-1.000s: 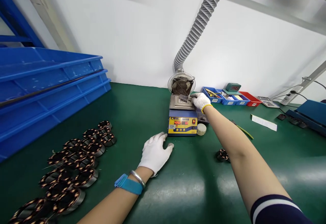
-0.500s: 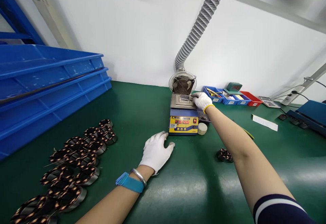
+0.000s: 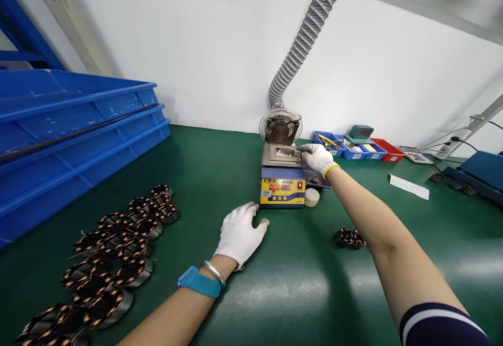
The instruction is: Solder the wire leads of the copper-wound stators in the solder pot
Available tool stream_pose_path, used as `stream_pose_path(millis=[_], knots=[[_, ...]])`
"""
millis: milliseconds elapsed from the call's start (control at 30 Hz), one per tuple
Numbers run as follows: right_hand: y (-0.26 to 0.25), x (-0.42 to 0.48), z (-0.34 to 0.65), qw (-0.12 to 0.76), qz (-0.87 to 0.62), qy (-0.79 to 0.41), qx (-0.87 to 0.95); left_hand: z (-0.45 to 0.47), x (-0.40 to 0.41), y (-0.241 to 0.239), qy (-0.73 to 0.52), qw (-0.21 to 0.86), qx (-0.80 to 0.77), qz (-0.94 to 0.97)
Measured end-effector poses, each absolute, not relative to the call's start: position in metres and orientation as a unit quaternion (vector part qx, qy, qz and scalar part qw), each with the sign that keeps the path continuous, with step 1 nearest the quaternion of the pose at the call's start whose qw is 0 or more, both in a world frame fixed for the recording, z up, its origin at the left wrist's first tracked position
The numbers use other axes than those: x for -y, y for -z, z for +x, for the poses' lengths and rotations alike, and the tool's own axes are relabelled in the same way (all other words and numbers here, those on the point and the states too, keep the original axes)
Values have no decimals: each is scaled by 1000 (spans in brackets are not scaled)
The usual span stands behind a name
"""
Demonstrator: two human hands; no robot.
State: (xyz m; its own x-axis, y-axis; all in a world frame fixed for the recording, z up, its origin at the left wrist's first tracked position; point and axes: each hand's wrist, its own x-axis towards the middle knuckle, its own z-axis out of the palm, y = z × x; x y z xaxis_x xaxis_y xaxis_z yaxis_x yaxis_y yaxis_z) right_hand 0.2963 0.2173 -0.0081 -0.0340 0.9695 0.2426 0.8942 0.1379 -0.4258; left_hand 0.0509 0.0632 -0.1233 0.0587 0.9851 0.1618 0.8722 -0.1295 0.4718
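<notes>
A yellow and blue solder pot (image 3: 283, 187) with a red digital display stands on the green bench. Its metal top holds a small shiny bath (image 3: 285, 152). In a white glove, my right hand (image 3: 317, 158) is closed on a flat metal scraper (image 3: 295, 152) at the bath's right side. Its fingertips are partly hidden. My left hand (image 3: 240, 235), also gloved, lies on the bench with fingers stretched out, holding nothing. Its fingertips are close to the pot's lower left corner. A round pale tin (image 3: 312, 197) sits against the pot's right side.
Several copper-wound stators (image 3: 133, 272) lie at left, before stacked blue crates (image 3: 82, 136). Other small stators (image 3: 349, 237) lie under my right forearm. A fan (image 3: 280, 130) with a grey duct (image 3: 306, 31) stands behind the pot. Blue bins (image 3: 356, 152) and a red bin (image 3: 389, 150) line the wall.
My right hand and the scraper have shifted slightly right across the pot's top, showing more of the shiny bath. My left hand stays in place. The view has moved a little.
</notes>
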Motion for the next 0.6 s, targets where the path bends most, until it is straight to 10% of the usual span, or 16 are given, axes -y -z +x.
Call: stream_pose_path(millis=[600], knots=[[6, -211, 296, 241, -652, -79, 715, 50, -64, 123, -222, 122, -646, 720]])
